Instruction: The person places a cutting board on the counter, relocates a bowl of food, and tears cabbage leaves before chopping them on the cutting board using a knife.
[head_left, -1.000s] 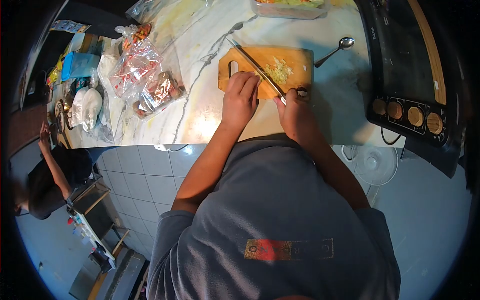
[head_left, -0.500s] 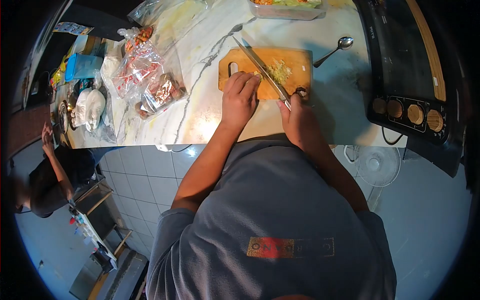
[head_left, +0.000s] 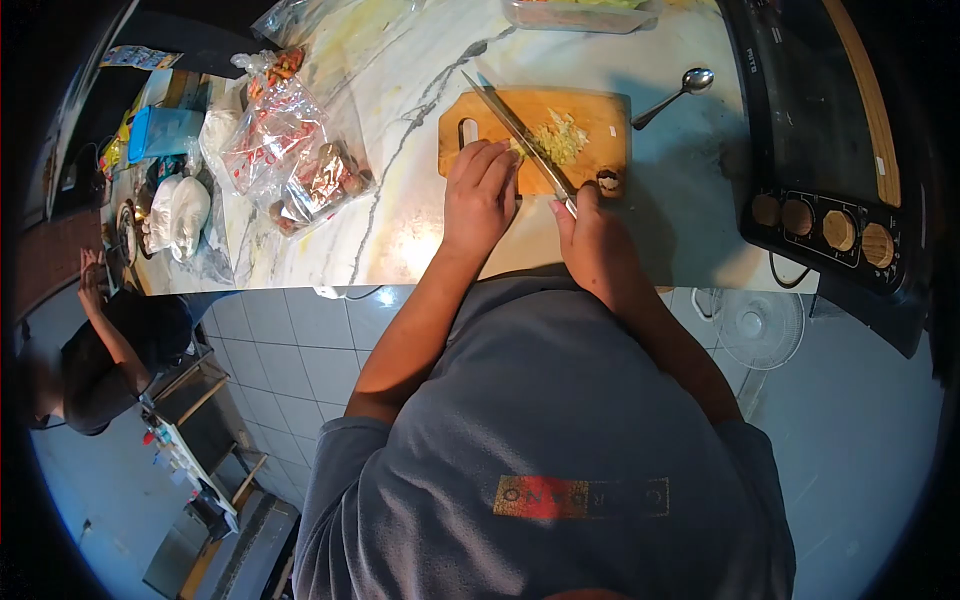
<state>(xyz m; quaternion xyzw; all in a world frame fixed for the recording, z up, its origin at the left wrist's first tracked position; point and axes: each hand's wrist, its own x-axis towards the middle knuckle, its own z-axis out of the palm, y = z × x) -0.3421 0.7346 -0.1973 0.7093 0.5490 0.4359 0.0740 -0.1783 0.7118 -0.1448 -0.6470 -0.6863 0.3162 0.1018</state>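
My right hand [head_left: 597,240] is closed around the handle of a long kitchen knife [head_left: 515,128], whose blade lies diagonally over the wooden cutting board [head_left: 600,112] with its tip past the far edge. On the right side of the blade is a pile of finely chopped pale yellow pieces [head_left: 565,137]. My left hand [head_left: 480,200] rests at the board's near left part, fingers bent and pressed together close to the blade. A few pale bits show by those fingertips; what is under the fingers is hidden.
A metal spoon [head_left: 680,95] lies right of the board, near a black appliance with knobs [head_left: 840,230]. Plastic bags of food [head_left: 310,160] lie to the left. A clear container [head_left: 585,15] stands at the back. Another person's arm [head_left: 110,325] shows at far left.
The knife and my right hand have shifted slightly left across the board, showing more of a dark mark near its right corner. My left hand stays in nearly the same place.
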